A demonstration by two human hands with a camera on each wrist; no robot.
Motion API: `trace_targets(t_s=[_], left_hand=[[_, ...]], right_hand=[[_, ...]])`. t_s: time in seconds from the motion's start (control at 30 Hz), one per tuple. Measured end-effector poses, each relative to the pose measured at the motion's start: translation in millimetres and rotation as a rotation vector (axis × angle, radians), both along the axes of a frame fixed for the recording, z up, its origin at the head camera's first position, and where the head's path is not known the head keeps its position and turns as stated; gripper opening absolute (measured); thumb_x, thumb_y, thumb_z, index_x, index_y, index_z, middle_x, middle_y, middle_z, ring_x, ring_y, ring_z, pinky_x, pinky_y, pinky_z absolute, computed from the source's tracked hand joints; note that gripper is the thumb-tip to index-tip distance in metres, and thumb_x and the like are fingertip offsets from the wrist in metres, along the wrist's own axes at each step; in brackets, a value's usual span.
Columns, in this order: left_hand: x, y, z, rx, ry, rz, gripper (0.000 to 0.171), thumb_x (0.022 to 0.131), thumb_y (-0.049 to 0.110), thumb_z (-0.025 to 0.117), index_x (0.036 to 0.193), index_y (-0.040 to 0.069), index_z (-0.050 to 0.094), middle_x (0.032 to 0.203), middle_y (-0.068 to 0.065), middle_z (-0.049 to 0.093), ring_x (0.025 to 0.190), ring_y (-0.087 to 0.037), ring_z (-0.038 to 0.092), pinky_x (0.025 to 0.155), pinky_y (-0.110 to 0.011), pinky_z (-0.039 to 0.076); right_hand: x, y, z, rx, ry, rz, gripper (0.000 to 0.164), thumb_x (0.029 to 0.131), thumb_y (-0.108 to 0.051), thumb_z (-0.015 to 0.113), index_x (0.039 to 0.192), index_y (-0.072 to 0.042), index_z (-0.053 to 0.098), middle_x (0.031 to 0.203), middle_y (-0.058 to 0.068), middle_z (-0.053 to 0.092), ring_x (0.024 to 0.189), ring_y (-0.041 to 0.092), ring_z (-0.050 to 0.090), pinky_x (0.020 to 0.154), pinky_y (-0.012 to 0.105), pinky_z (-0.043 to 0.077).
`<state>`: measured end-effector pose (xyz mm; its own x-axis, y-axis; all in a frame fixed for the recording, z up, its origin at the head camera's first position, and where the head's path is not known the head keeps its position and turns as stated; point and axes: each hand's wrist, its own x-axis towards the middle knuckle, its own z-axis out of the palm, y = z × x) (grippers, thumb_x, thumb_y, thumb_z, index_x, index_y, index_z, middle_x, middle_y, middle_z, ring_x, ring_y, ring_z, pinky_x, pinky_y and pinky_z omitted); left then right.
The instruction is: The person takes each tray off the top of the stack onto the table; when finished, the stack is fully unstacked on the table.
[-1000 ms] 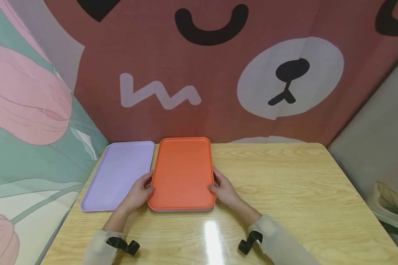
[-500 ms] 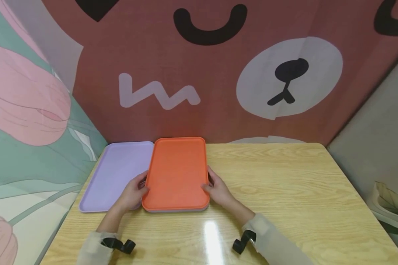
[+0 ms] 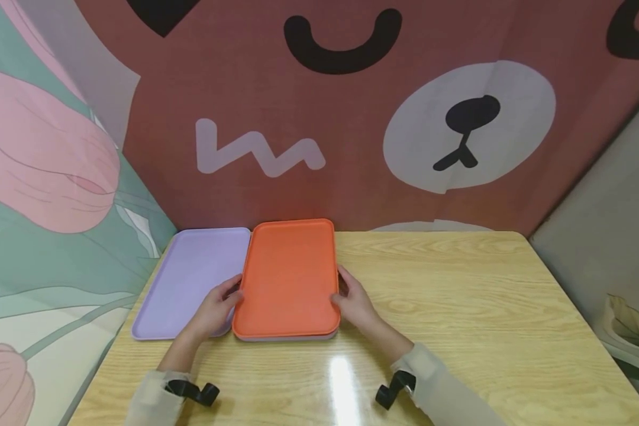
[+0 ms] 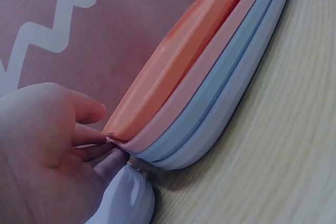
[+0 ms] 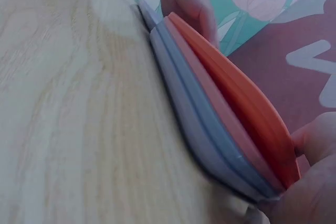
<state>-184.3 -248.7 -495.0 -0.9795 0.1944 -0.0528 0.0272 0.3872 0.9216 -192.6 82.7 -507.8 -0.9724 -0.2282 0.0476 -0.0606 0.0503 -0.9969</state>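
An orange tray (image 3: 290,278) tops a stack of trays on the table, with pink (image 4: 178,95), blue-grey (image 4: 205,98) and pale (image 4: 231,108) ones beneath it. My left hand (image 3: 211,310) holds the stack's left side, fingers at the edge and thumb by the orange rim. On the opposite side my right hand (image 3: 358,302) grips it, thumb over the orange rim and fingers against the side. A purple tray (image 3: 197,278) lies flat at the left, its right edge right beside the stack. In the right wrist view a narrow gap shows between the orange tray and the pink one.
The wooden table (image 3: 447,307) extends right of the stack and in front of it. A wall cloth with a bear print (image 3: 351,195) hangs directly behind the table, and a flower-print cloth (image 3: 48,160) stands at the left.
Both hands have slid the stack a little to the left, closing the strip of table between it and the purple tray. Over the last half second the stack has hardly moved.
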Motion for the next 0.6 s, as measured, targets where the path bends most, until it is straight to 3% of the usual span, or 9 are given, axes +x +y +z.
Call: trace_targets(t_s=[0.1,0.2,0.33,0.47,0.6], left_hand=[[-0.3,1,-0.2,0.007,0.002,0.001,0.053,0.106,0.006,0.049,0.152,-0.012,0.032,0.147,-0.033,0.045,0.137,-0.042,0.045,0.107,-0.030,0.045],[-0.3,1,-1.3,0.036,0.018,-0.001,0.051,0.105,0.001,0.048,0.151,-0.015,0.032,0.145,-0.036,0.047,0.134,-0.044,0.047,0.103,-0.027,0.048],[0.7,1,-2.1,0.067,0.041,0.005,0.052,0.101,-0.005,0.052,0.148,-0.018,0.033,0.140,-0.040,0.049,0.128,-0.047,0.052,0.096,-0.020,0.050],[2.7,2,0.1,0.066,0.066,0.029,0.054,0.095,-0.010,0.057,0.145,-0.020,0.037,0.132,-0.040,0.054,0.118,-0.046,0.060,0.089,-0.019,0.053],[5.5,-3,0.2,0.065,0.055,0.011,0.058,0.091,-0.011,0.060,0.143,-0.022,0.038,0.128,-0.040,0.057,0.111,-0.045,0.064,0.086,-0.019,0.055]], right_hand=[[0.6,4,8.5,0.055,-0.006,-0.042,0.079,0.086,0.016,0.056,0.159,0.000,0.029,0.153,0.025,0.043,0.137,0.042,0.045,0.111,0.049,0.043],[0.3,9,13.6,0.092,-0.023,-0.068,0.079,0.084,0.011,0.061,0.157,-0.001,0.034,0.132,0.023,0.056,0.112,0.032,0.059,0.091,0.036,0.054],[1.1,17,14.4,0.008,-0.103,-0.029,0.079,0.087,0.010,0.062,0.159,-0.001,0.030,0.117,0.023,0.057,0.085,0.016,0.057,0.073,0.023,0.052],[5.6,26,11.1,-0.097,-0.190,0.009,0.076,0.092,0.009,0.061,0.159,0.000,0.027,0.128,0.027,0.055,0.089,0.012,0.063,0.076,0.023,0.056],[11.3,32,7.2,-0.183,-0.243,0.036,0.069,0.095,0.005,0.061,0.156,0.006,0.028,0.135,0.028,0.055,0.098,0.013,0.066,0.080,0.027,0.059]])
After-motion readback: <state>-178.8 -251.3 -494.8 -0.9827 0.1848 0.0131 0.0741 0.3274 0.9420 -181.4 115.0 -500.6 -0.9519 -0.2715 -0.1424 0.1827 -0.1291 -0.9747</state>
